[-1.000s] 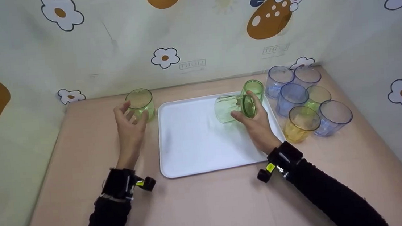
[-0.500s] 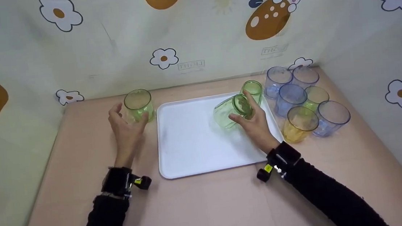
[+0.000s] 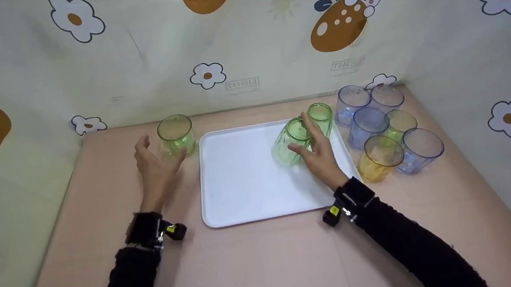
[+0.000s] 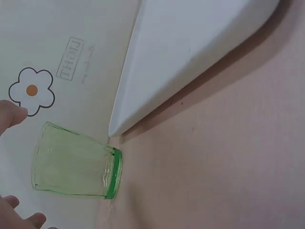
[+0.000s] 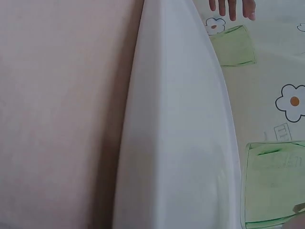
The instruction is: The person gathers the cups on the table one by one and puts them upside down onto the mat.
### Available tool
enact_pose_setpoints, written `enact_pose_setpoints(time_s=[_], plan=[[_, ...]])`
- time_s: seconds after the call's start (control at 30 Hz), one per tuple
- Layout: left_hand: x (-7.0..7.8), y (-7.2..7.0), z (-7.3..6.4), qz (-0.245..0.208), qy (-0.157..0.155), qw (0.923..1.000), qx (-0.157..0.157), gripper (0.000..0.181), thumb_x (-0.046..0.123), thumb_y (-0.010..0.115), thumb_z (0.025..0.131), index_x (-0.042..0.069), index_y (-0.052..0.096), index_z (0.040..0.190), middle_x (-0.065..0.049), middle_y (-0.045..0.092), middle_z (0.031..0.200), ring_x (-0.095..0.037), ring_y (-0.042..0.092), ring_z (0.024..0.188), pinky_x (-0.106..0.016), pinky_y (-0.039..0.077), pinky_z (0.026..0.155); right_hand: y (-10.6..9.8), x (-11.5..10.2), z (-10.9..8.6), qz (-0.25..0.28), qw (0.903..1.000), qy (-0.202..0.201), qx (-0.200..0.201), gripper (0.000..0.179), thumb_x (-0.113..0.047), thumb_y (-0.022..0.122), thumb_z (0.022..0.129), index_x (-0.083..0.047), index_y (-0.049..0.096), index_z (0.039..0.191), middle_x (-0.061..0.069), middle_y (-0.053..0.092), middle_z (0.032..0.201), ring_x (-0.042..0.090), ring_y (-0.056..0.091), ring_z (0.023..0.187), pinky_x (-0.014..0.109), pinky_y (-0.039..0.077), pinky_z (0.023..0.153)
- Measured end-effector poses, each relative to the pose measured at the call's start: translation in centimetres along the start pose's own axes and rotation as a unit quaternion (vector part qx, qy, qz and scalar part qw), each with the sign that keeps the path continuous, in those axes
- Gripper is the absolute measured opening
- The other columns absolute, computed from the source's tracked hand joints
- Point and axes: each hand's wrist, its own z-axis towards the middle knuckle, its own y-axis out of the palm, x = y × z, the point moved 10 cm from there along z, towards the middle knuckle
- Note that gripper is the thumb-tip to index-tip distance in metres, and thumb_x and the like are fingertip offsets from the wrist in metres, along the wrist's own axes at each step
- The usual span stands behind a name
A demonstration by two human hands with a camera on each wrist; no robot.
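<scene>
Far left: wall (image 3: 137, 56), pale with flower prints, runs along the top and down both sides. Left hand (image 3: 159, 175), left of centre, palm toward the left green glass (image 3: 175, 127). Grip wide, thumb and fingers spread; left wrist view shows a gap between fingertips and glass. That glass stands upright, mouth up, on the table (image 3: 266, 263), just beside the tray's upper left corner. Black sleeve (image 3: 129, 284) and wrist camera (image 3: 145, 229) at lower left.

Centre: white tray (image 3: 240, 182), flat on the table. Right of centre, over the tray's upper right part, the inverted green glass (image 3: 285, 141), base up, mouth toward lower left. Right hand (image 3: 321, 156) holds it near the base, grip narrowed to the glass, thumb in front. Can't tell if its rim touches the tray. Just beside it, second inverted glass (image 3: 324, 121), green, at the tray's upper right corner.

Right: upright cluster on the table: four blue glasses (image 3: 369, 129), one yellow glass (image 3: 380, 165), one pale green glass (image 3: 402, 123).
</scene>
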Motion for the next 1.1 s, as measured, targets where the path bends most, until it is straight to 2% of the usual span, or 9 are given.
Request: enact_pose_setpoints(time_s=[0.17,0.4,0.63,0.77,0.97,1.1], plan=[[-0.4,0.1,0.1,-0.001,-0.004,1.0000,-0.004,0.100,0.037,0.080,0.088,0.005,0.016,0.157,-0.022,0.022,0.157,-0.039,0.025,0.144,-0.052,0.024,0.116,0.0,0.2,0.7,-0.014,0.9998,0.000,0.011,0.077,0.010,0.070,0.090,0.014,0.025,0.152,0.027,0.022,0.161,0.035,0.016,0.150,0.031,0.016,0.120],[-0.8,0.5,0.1,-0.010,-0.017,0.9997,-0.011,0.100,0.036,0.081,0.087,0.007,0.015,0.158,-0.022,0.021,0.158,-0.039,0.025,0.144,-0.053,0.023,0.117,-0.1,3.6,2.1,-0.037,0.9990,0.006,0.024,0.081,0.006,0.072,0.089,0.007,0.025,0.155,0.022,0.022,0.162,0.032,0.017,0.151,0.030,0.015,0.120],[-0.8,0.3,0.0,-0.021,-0.020,0.9996,-0.007,0.101,0.036,0.081,0.087,0.008,0.016,0.158,-0.022,0.021,0.158,-0.040,0.025,0.144,-0.053,0.023,0.117,0.3,4.5,3.2,-0.061,0.9979,0.016,0.015,0.083,-0.006,0.076,0.091,0.000,0.028,0.158,0.016,0.026,0.163,0.024,0.020,0.150,0.029,0.017,0.119],[-0.6,0.4,-0.1,-0.018,-0.011,0.9997,-0.013,0.101,0.040,0.079,0.088,0.007,0.015,0.158,-0.022,0.021,0.158,-0.039,0.025,0.144,-0.052,0.023,0.117,0.5,5.1,3.5,-0.074,0.9966,0.031,0.015,0.081,-0.007,0.075,0.092,-0.001,0.028,0.158,0.013,0.026,0.163,0.022,0.018,0.151,0.029,0.016,0.119],[-0.9,0.1,-0.3,-0.023,-0.012,0.9996,-0.011,0.099,0.039,0.079,0.089,0.007,0.015,0.158,-0.022,0.020,0.158,-0.038,0.023,0.145,-0.050,0.021,0.118,1.0,6.2,3.9,-0.114,0.9923,0.046,0.012,0.078,-0.009,0.073,0.093,-0.002,0.030,0.158,0.016,0.029,0.162,0.024,0.021,0.150,0.029,0.016,0.119],[-1.2,0.2,-0.2,-0.021,-0.023,0.9994,-0.017,0.098,0.037,0.078,0.090,0.007,0.014,0.158,-0.023,0.019,0.158,-0.038,0.022,0.146,-0.050,0.021,0.118,1.3,6.3,4.1,-0.141,0.9891,0.040,0.009,0.076,-0.012,0.071,0.095,-0.001,0.030,0.158,0.017,0.028,0.161,0.026,0.022,0.149,0.031,0.016,0.120]])
